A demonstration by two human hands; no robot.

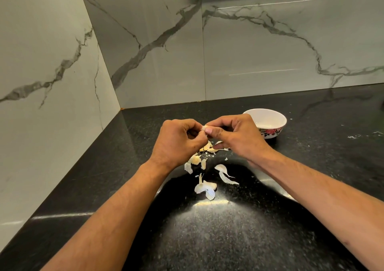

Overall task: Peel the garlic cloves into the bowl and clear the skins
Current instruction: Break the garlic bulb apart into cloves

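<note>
My left hand [178, 139] and my right hand [236, 135] meet above the black counter, fingertips pinched together on one small garlic clove [205, 128] between them. Only its pale tip shows. Under the hands lie several loose cloves [195, 160] and papery white skins [205, 187] scattered toward me. A white bowl [276, 123] with a red flower band stands just right of and behind my right hand; its inside looks white, and I cannot tell whether anything lies in it.
The black speckled counter [228, 229] runs into a corner of grey marble walls [158, 42] at the left and back. More counter stretches right of the bowl, with a few white flecks [353, 136] near the right edge.
</note>
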